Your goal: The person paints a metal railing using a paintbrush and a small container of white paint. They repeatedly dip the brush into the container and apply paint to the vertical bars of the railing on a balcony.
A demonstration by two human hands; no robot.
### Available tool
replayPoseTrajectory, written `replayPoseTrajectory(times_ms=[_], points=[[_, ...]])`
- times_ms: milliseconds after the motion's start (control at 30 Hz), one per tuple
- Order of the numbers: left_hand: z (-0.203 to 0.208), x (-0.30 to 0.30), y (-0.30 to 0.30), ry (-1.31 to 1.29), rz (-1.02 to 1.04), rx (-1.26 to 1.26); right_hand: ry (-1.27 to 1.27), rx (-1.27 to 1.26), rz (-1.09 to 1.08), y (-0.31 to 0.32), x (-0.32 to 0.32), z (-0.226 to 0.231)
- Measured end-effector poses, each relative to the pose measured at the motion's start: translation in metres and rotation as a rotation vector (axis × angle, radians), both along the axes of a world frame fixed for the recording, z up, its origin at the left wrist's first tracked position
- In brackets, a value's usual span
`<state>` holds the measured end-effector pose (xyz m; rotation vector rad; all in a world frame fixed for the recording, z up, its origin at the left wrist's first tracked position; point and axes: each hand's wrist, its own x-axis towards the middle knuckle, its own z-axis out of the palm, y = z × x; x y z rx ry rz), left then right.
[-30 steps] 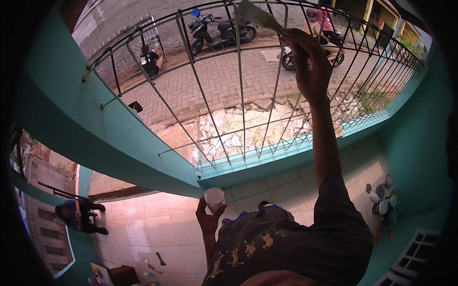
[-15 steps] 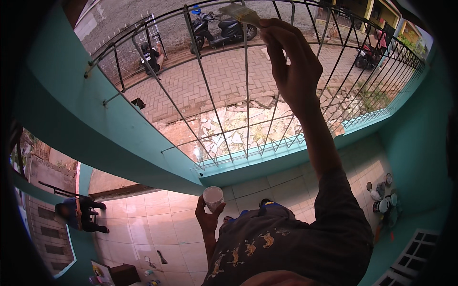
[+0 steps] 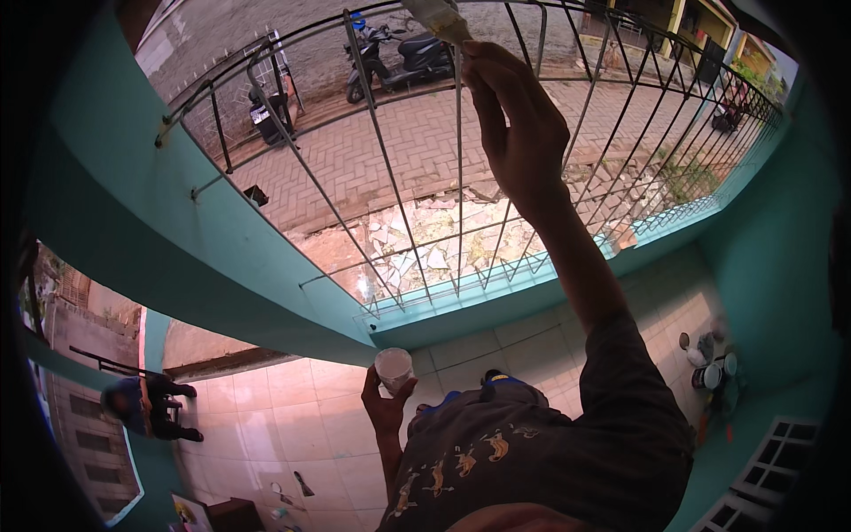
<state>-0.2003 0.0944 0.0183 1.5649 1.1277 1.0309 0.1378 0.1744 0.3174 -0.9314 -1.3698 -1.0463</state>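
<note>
Raised in front of me, my right hand [image 3: 525, 133] is closed on the handle of a wide flat paintbrush [image 3: 441, 21]. The bristle end points up and left at the top rail of a dark metal railing [image 3: 373, 105]; I cannot tell whether it touches the bar. Low down near my body, my left hand [image 3: 386, 411] is wrapped round a small whitish plastic cup [image 3: 394, 369]. Pale stuff shows at the cup's mouth, but its contents are unclear.
A teal wall edge [image 3: 496, 309] runs below the railing, and a teal pillar [image 3: 204, 239] curves along the left. Paint tubs [image 3: 712, 377] stand on the tiles at right. A seated person [image 3: 146, 403] is at far left. Outside, a black scooter [image 3: 403, 66] is parked.
My right hand and the paintbrush have shifted left along the railing, and the brush tilts more steeply. My left hand and cup barely moved. A motorbike on the street has moved farther right.
</note>
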Motion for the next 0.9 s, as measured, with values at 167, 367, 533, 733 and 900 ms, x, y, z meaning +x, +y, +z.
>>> replayPoseTrajectory(times_ms=[167,367,533,733,900], points=[[-0.002,-0.004,0.003,-0.023,0.006,-0.025,0.099,0.052,0.062,-0.01,-0.01,-0.009],[0.0,-0.006,0.007,-0.013,-0.011,-0.016,0.094,0.112,0.052,0.003,-0.015,-0.014],[0.004,-0.006,0.009,-0.02,-0.004,-0.037,0.209,0.075,0.112,-0.003,-0.031,-0.031],[0.008,-0.013,0.013,0.0,-0.03,-0.03,0.134,0.13,0.108,0.025,-0.026,-0.03],[0.004,-0.021,0.014,0.03,-0.022,0.004,0.201,0.087,0.115,0.016,-0.032,-0.04]])
